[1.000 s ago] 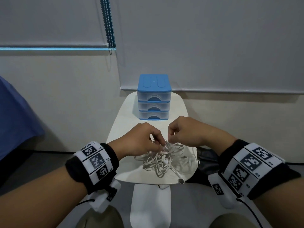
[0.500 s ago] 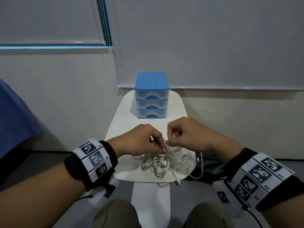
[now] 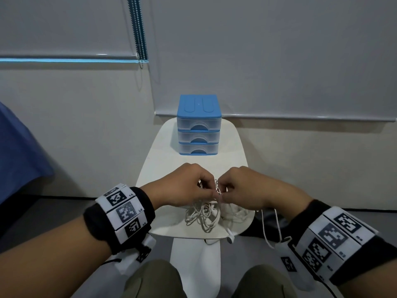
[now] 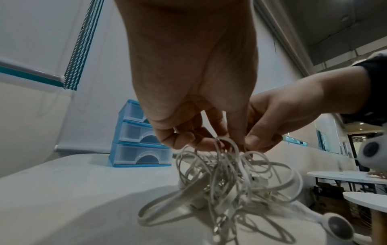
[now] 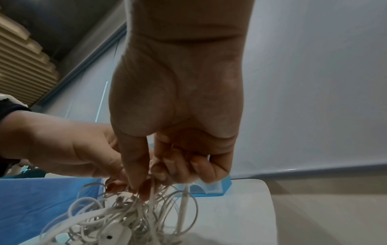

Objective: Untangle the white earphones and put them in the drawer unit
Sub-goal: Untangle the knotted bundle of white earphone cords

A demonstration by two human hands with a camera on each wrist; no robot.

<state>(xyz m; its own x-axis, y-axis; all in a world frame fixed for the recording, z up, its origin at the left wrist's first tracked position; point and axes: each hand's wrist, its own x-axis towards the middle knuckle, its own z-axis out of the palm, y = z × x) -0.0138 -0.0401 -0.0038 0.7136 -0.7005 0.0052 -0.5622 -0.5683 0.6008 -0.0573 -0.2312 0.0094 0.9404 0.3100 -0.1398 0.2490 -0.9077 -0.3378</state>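
Note:
A tangled bundle of white earphones lies at the near end of the small white table. My left hand and right hand meet knuckle to knuckle above it, each pinching loops of cable at the top of the tangle. One earbud hangs over the table's front edge. The blue drawer unit with three clear drawers, all closed, stands at the far end.
A wall with roller blinds rises right behind the table, a bead chain hanging at upper left. Blue fabric lies at the left. A dark bag sits on the floor to the right. My knees are below the table.
Both hands stay pinched on the cable and have closed in towards each other over the tangle. The bundle has shifted slightly; the view has tilted a little.

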